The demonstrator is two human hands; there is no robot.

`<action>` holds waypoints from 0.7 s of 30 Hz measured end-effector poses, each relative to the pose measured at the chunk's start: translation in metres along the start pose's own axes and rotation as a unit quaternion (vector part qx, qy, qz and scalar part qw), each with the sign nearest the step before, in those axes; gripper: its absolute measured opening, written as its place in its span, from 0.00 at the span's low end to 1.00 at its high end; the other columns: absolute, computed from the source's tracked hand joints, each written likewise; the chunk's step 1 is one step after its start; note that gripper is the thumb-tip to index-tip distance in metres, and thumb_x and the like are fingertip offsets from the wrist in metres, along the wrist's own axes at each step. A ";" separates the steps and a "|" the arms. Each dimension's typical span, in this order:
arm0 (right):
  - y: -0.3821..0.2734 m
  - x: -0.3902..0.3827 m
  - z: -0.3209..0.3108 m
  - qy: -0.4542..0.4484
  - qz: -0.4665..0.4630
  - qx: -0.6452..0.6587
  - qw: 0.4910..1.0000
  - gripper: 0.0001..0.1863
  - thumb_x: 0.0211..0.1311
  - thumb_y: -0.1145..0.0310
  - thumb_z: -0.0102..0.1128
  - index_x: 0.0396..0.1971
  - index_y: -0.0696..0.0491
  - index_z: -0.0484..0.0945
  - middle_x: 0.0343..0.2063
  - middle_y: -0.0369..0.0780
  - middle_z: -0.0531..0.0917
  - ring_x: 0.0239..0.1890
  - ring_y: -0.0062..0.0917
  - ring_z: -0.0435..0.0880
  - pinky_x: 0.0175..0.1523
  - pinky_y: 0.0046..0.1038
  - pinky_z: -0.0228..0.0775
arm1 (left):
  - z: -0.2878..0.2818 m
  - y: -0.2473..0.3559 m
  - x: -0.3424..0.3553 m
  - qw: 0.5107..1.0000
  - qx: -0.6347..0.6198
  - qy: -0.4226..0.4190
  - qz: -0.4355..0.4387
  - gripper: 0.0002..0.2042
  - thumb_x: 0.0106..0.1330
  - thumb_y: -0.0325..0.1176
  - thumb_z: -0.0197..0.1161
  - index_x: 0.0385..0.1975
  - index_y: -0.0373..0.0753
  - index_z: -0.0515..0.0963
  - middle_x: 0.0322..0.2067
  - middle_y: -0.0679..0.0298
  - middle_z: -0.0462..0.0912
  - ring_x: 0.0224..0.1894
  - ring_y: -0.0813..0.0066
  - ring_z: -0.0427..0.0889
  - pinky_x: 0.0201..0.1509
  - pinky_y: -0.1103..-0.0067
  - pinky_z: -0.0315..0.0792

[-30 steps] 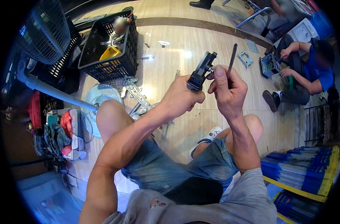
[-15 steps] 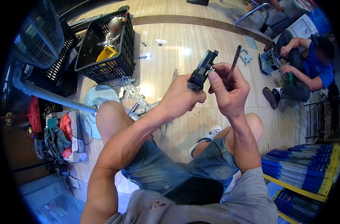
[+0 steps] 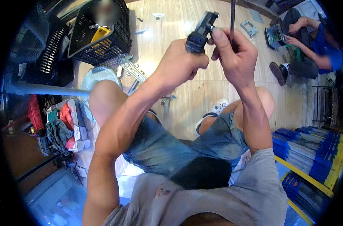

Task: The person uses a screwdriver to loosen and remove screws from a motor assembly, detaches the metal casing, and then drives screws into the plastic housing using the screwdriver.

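Note:
My left hand (image 3: pixel 181 64) is closed around a black latch-like part (image 3: pixel 201 35), with a plastic block at its lower end and a narrower upper end. A slim, dark screwdriver (image 3: pixel 232 20) rises from my right hand (image 3: pixel 235 52), its upper end cut off by the frame. My right thumb and a finger pinch at the side of the latch-like part. Whether they also hold something small there, I cannot make out. Both hands are raised above the floor, beyond my knees.
A black plastic crate (image 3: pixel 100 45) with a yellow object (image 3: pixel 100 34) stands at the far left. Metal regulator-like parts (image 3: pixel 132 69) lie beside it. On the right, a co-worker (image 3: pixel 322 49) handles a metal box (image 3: pixel 275 36). Blue-and-yellow packages (image 3: pixel 307 147) are stacked at the near right.
The view has shifted, so my hands and the latch-like part appear higher. The screwdriver now stands more upright. My right fingers stay at the part's side, and my left grip is unchanged.

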State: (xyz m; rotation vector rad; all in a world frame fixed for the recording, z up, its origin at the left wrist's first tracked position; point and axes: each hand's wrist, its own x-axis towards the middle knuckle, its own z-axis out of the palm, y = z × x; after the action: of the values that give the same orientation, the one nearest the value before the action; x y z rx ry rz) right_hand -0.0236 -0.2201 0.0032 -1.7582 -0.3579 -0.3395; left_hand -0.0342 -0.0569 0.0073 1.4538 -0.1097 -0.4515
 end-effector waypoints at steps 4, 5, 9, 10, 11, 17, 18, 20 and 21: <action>0.000 0.001 0.004 0.030 -0.009 0.040 0.999 0.16 0.66 0.60 0.61 0.33 0.61 0.80 0.20 0.38 0.82 0.18 0.14 0.76 0.23 0.17 0.68 | 0.001 -0.005 -0.001 1.000 0.007 0.003 0.006 0.05 0.51 0.29 0.60 0.20 0.36 0.72 0.13 0.69 0.69 0.13 0.82 0.67 0.17 0.82 0.59; 0.002 -0.001 0.002 0.023 -0.014 0.034 0.999 0.15 0.65 0.61 0.63 0.35 0.60 0.80 0.22 0.38 0.82 0.19 0.14 0.76 0.23 0.16 0.67 | 0.002 -0.007 -0.001 1.000 0.019 0.013 0.016 0.06 0.52 0.30 0.60 0.18 0.38 0.71 0.12 0.69 0.67 0.12 0.83 0.64 0.15 0.82 0.56; 0.009 0.001 -0.003 -0.011 0.011 0.039 0.999 0.15 0.66 0.61 0.62 0.35 0.59 0.80 0.24 0.39 0.83 0.19 0.14 0.78 0.21 0.15 0.65 | 0.001 -0.010 0.000 0.999 0.042 0.005 0.016 0.07 0.53 0.31 0.60 0.17 0.38 0.71 0.12 0.69 0.67 0.12 0.83 0.64 0.15 0.81 0.56; 0.008 0.002 -0.003 -0.036 0.019 0.055 0.998 0.15 0.67 0.59 0.60 0.35 0.59 0.80 0.24 0.39 0.84 0.19 0.14 0.78 0.19 0.16 0.63 | 0.003 -0.008 -0.001 0.999 0.025 0.012 0.015 0.07 0.53 0.31 0.60 0.17 0.38 0.71 0.12 0.69 0.67 0.12 0.83 0.64 0.15 0.81 0.56; 0.006 -0.001 -0.002 -0.012 0.038 0.027 0.999 0.18 0.69 0.57 0.58 0.32 0.60 0.80 0.23 0.39 0.83 0.17 0.15 0.77 0.17 0.16 0.61 | 0.004 -0.005 -0.002 1.000 0.008 0.020 0.014 0.07 0.53 0.31 0.59 0.17 0.38 0.71 0.12 0.69 0.67 0.12 0.82 0.64 0.15 0.81 0.56; 0.087 0.026 0.008 0.105 0.211 0.054 0.970 0.18 0.67 0.58 0.59 0.33 0.61 0.79 0.21 0.38 0.81 0.17 0.14 0.74 0.21 0.19 0.66 | -0.011 -0.005 0.006 0.998 -0.060 0.028 -0.003 0.07 0.52 0.31 0.60 0.18 0.37 0.73 0.14 0.69 0.69 0.14 0.82 0.67 0.16 0.81 0.58; 0.116 0.029 0.008 0.098 0.230 0.012 0.968 0.18 0.65 0.58 0.58 0.30 0.61 0.79 0.20 0.38 0.80 0.15 0.15 0.72 0.19 0.22 0.64 | -0.010 -0.004 0.008 0.997 -0.079 0.026 0.002 0.06 0.53 0.32 0.60 0.19 0.38 0.73 0.14 0.69 0.68 0.13 0.82 0.67 0.15 0.82 0.56; 0.175 0.015 0.007 -0.030 0.398 -0.111 0.910 0.14 0.63 0.63 0.59 0.28 0.61 0.79 0.21 0.40 0.81 0.13 0.20 0.72 0.18 0.27 0.63 | -0.014 0.001 0.005 0.996 -0.088 0.017 0.021 0.06 0.54 0.33 0.60 0.20 0.38 0.74 0.15 0.70 0.68 0.14 0.82 0.68 0.15 0.82 0.57; 0.212 -0.002 -0.001 -0.072 0.447 -0.108 0.885 0.14 0.60 0.63 0.60 0.27 0.60 0.80 0.21 0.42 0.82 0.15 0.22 0.75 0.20 0.29 0.66 | -0.013 0.003 0.005 0.994 -0.108 0.025 0.010 0.06 0.54 0.33 0.60 0.20 0.38 0.74 0.15 0.70 0.69 0.14 0.82 0.68 0.16 0.81 0.57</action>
State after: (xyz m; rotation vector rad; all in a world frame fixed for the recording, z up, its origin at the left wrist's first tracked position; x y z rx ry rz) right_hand 0.0632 -0.2648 -0.1850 -1.9733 0.4212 0.4366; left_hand -0.0245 -0.0460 0.0075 1.2494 -0.0338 -0.3980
